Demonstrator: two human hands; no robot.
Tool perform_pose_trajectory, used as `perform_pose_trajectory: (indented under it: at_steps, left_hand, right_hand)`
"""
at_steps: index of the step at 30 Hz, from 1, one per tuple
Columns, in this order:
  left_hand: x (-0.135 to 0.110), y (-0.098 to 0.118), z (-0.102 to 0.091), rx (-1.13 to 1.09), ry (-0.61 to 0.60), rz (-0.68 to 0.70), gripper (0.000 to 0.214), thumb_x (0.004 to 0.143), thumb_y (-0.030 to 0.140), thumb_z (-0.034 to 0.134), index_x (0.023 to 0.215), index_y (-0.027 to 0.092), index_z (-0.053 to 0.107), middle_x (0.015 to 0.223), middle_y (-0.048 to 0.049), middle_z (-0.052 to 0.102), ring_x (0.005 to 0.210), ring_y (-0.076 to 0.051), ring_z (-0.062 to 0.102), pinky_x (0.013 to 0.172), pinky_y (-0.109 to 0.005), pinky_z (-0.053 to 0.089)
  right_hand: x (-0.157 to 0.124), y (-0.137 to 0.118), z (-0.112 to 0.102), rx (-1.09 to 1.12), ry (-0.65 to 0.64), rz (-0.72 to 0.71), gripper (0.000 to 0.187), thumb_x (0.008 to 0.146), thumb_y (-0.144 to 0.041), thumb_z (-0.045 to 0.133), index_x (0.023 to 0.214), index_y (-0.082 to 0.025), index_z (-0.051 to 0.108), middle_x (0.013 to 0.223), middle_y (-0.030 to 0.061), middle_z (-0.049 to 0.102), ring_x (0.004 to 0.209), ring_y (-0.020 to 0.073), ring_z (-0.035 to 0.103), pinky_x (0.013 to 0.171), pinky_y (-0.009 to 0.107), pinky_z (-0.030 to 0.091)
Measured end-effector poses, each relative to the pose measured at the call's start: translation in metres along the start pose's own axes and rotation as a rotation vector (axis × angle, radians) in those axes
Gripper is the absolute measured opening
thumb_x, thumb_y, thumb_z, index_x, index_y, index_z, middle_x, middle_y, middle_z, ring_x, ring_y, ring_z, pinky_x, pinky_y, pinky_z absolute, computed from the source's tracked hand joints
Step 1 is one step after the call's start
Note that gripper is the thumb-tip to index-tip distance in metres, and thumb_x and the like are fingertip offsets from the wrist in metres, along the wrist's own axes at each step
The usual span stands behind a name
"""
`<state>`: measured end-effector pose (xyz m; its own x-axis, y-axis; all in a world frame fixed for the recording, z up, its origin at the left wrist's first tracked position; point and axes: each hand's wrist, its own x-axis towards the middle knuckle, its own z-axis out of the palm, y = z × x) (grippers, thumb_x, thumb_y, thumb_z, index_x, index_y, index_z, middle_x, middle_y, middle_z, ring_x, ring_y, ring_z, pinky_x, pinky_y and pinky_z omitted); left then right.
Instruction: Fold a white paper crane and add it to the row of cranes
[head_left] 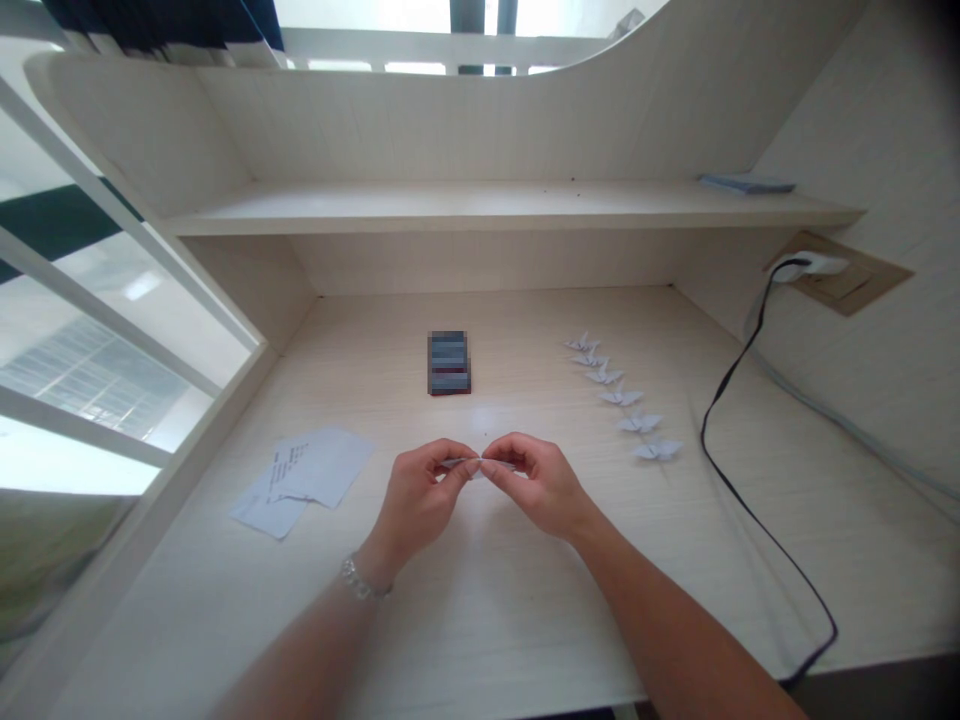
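The pale wood-grain bench (525, 620) carries white rectangular paper sheets (337, 468) toward its left edge. The left hand (421, 500) and right hand (546, 487) sit mid-bench; white folded-paper cranes (620, 397) line up nearer the right edge, seemingly out of the way. Each grip pinches one small folded white paper (478, 474), probably steadying it.

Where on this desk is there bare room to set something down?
Bare desk lies between the dark block and the row of folded paper birds, and between the block and the paper sheets. Crowded: the bird row itself, and the middle, where left hand and right hand pinch a small paper piece.
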<state>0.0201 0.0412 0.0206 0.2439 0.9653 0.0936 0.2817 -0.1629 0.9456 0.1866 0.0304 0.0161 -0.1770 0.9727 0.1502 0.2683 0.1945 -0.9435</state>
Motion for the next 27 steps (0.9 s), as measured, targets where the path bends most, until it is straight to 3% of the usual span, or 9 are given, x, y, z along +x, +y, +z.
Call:
perform_pose_trajectory:
  at_steps: [5, 8, 14, 20, 27]
  left_hand:
    - [0.008, -0.005, -0.002, -0.181, -0.161, -0.190, 0.022, 0.077, 0.032, 0.058, 0.080, 0.011, 0.065, 0.074, -0.0073, 0.067, 0.064, -0.016, 0.063, 0.061, -0.027, 0.050]
    - [0.010, -0.007, -0.002, -0.243, -0.194, -0.254, 0.025, 0.078, 0.033, 0.056, 0.083, 0.011, 0.065, 0.077, -0.0081, 0.067, 0.064, -0.016, 0.063, 0.063, -0.029, 0.051]
    - [0.008, -0.008, -0.001, -0.087, -0.172, -0.167, 0.024, 0.078, 0.034, 0.056, 0.082, 0.012, 0.064, 0.077, -0.0072, 0.067, 0.067, -0.016, 0.062, 0.063, -0.027, 0.050]
    - [0.003, -0.004, -0.001, 0.170, -0.159, -0.017, 0.022, 0.082, 0.033, 0.050, 0.082, 0.017, 0.065, 0.078, -0.0041, 0.067, 0.070, -0.015, 0.060, 0.063, -0.024, 0.046]
    - [0.002, -0.002, 0.000, 0.209, -0.187, 0.020, 0.021, 0.083, 0.030, 0.048, 0.081, 0.017, 0.064, 0.075, -0.0029, 0.067, 0.065, -0.014, 0.058, 0.059, -0.022, 0.043]
  right_hand:
    - [0.004, 0.010, 0.000, 0.108, -0.079, 0.173, 0.017, 0.080, -0.030, 0.054, 0.075, -0.016, 0.061, 0.064, 0.0005, 0.058, 0.059, 0.0117, 0.053, 0.055, 0.023, 0.041]
    - [0.007, 0.015, 0.000, 0.199, -0.097, 0.231, 0.016, 0.078, -0.029, 0.055, 0.072, -0.015, 0.059, 0.061, -0.0006, 0.056, 0.055, 0.0109, 0.051, 0.055, 0.023, 0.041]
    - [0.007, 0.016, 0.000, 0.144, -0.095, 0.217, 0.015, 0.078, -0.028, 0.054, 0.075, -0.015, 0.061, 0.063, -0.0004, 0.057, 0.057, 0.0110, 0.051, 0.056, 0.023, 0.041]
    - [0.004, 0.010, -0.001, -0.055, -0.083, 0.101, 0.013, 0.079, -0.025, 0.053, 0.078, -0.016, 0.063, 0.070, 0.0014, 0.062, 0.063, 0.0118, 0.053, 0.057, 0.022, 0.040]
    - [0.004, 0.003, -0.008, -0.138, -0.157, 0.068, 0.013, 0.078, -0.023, 0.053, 0.079, -0.016, 0.064, 0.070, 0.0015, 0.063, 0.063, 0.0116, 0.055, 0.057, 0.021, 0.041]
